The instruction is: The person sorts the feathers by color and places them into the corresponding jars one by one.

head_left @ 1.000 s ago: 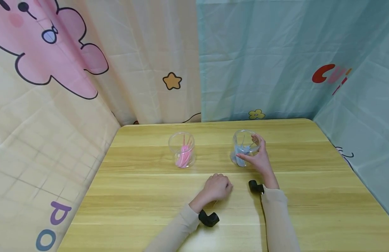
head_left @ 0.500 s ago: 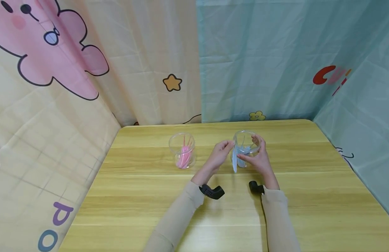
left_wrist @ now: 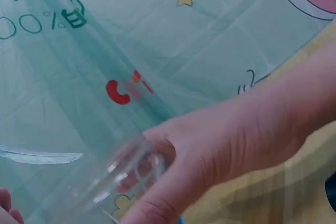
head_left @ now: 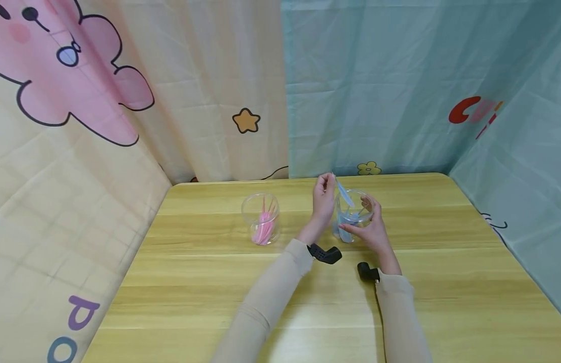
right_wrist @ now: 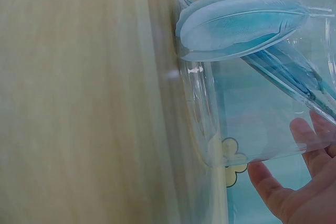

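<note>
My left hand [head_left: 323, 200] pinches a light blue feather [head_left: 345, 194] by its quill, and the vane slants down over the mouth of a clear plastic cup [head_left: 337, 207]. In the left wrist view that feather [left_wrist: 44, 157] lies nearly level, with only some fingertips showing at the lower left edge. My right hand [head_left: 374, 228] grips the cup around its right side, thumb in front and fingers behind. Several blue feathers [right_wrist: 239, 27] stand inside the cup, vanes at the bottom and quills up, seen through its wall in the right wrist view.
Left of my hands, a second clear cup [head_left: 246, 210] holds several pink feathers [head_left: 264, 229] on the wooden table [head_left: 194, 297]. Curtains with cartoon prints [head_left: 246, 121] hang close behind the table and along both sides. A dark camera is strapped at each wrist.
My left hand has moved up from the table in front, past the cup's left side, to above its rim, bringing the blue feather over the opening. My right hand keeps its grip on the cup.
</note>
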`<state>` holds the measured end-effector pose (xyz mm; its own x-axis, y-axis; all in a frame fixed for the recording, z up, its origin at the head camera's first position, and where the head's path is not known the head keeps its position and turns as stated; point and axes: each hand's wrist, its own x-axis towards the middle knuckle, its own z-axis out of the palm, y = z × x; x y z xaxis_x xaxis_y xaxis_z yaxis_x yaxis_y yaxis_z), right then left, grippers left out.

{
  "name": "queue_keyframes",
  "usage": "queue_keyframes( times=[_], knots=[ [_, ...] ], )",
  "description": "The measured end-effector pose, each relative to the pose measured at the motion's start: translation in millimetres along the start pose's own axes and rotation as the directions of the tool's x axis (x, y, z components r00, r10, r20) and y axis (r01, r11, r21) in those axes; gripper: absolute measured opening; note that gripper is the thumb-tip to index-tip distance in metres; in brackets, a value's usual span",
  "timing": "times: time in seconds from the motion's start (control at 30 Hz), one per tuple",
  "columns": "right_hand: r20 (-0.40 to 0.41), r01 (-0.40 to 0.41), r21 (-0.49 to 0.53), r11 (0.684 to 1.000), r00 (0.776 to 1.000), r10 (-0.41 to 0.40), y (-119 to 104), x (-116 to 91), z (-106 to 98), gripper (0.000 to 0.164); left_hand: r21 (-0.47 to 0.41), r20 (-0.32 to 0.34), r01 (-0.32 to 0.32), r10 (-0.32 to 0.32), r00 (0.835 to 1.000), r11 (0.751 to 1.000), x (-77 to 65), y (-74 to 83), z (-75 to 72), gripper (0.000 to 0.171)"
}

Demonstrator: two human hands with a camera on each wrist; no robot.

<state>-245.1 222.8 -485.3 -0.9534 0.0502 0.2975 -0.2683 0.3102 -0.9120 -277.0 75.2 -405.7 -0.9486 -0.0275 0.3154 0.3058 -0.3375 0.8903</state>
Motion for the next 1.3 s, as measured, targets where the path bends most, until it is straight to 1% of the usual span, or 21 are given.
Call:
queue_keyframes(
  times=[0.03,0.13,0.23,0.27,0.33,0.43,0.53,0.63,0.73,0.83,0.93,1.03,1.13,1.23,1.3],
  knots=[
    [0.005,0.007,0.001,1.0,1.0,-0.007,-0.3,-0.2,-0.3,0.104,0.031,0.001,-0.012,0.012,1.0,0.999,-2.5,0.6,0.4,0.02],
    [0.011,0.01,0.017,1.0,1.0,-0.011,-15.0,-3.7,-0.5,0.101,0.121,0.007,-0.032,0.032,0.999,0.992,-12.1,5.0,0.6,0.024],
    [0.017,0.014,0.034,0.999,1.0,-0.015,-26.2,-6.1,-0.8,0.099,0.192,0.018,-0.043,0.04,0.999,0.98,-17.5,-1.5,-1.4,0.025],
    [0.015,0.004,0.034,0.999,1.0,-0.004,-28.3,-6.4,-0.4,0.1,0.21,0.019,-0.046,0.043,0.999,0.977,-19.4,-3.2,-2.6,0.025],
    [0.014,-0.008,0.02,1.0,1.0,0.008,-20.9,-4.3,-0.5,0.102,0.244,0.023,-0.056,0.052,0.998,0.968,-22.4,-5.5,-5.2,0.023],
    [0.004,-0.028,-0.006,1.0,1.0,0.028,-8.5,-0.7,-0.2,0.104,0.272,0.014,-0.071,0.07,0.997,0.96,-25.5,-6.2,-9.7,0.023],
    [-0.01,-0.018,-0.012,1.0,1.0,0.018,-1.1,0.8,0.4,0.105,0.284,0.007,-0.075,0.077,0.997,0.956,-28.8,-4.7,-16.3,0.025],
    [-0.012,-0.004,-0.005,1.0,1.0,0.004,1.2,1.0,0.7,0.105,0.301,0.008,-0.081,0.082,0.997,0.95,-34.1,-2.7,-25.8,0.026],
    [-0.006,-0.013,-0.006,1.0,1.0,0.013,0.2,0.6,0.7,0.106,0.325,0.035,-0.106,0.1,0.994,0.94,-41.6,0.0,-38.3,0.025],
    [0.003,-0.023,0.001,1.0,1.0,0.023,-4.6,-0.7,0.2,0.105,0.351,0.085,-0.151,0.129,0.988,0.924,-51.3,5.3,-51.2,0.024],
    [0.014,-0.006,0.028,1.0,1.0,0.006,-15.2,-2.9,-0.2,0.104,0.389,0.15,-0.219,0.173,0.974,0.895,-61.6,14.6,-62.6,0.022],
    [0.017,0.013,0.049,0.999,1.0,-0.013,-20.2,-3.5,-0.7,0.103,0.433,0.212,-0.302,0.23,0.95,0.849,-69.3,24.8,-72.2,0.019],
    [0.016,0.001,0.036,0.999,1.0,-0.001,-15.0,-2.3,-1.0,0.104,0.462,0.252,-0.393,0.307,0.918,0.795,-72.3,33.1,-81.0,0.015],
    [0.015,-0.018,0.015,1.0,1.0,0.018,-5.6,-1.5,-0.8,0.106,0.476,0.262,-0.471,0.391,0.882,0.743,-67.9,30.0,-93.2,0.016],
    [0.015,-0.016,0.013,1.0,1.0,0.016,-2.2,-2.3,-0.4,0.107,0.48,0.265,-0.511,0.437,0.86,0.713,-63.0,27.0,-102.2,0.018]
  ],
)
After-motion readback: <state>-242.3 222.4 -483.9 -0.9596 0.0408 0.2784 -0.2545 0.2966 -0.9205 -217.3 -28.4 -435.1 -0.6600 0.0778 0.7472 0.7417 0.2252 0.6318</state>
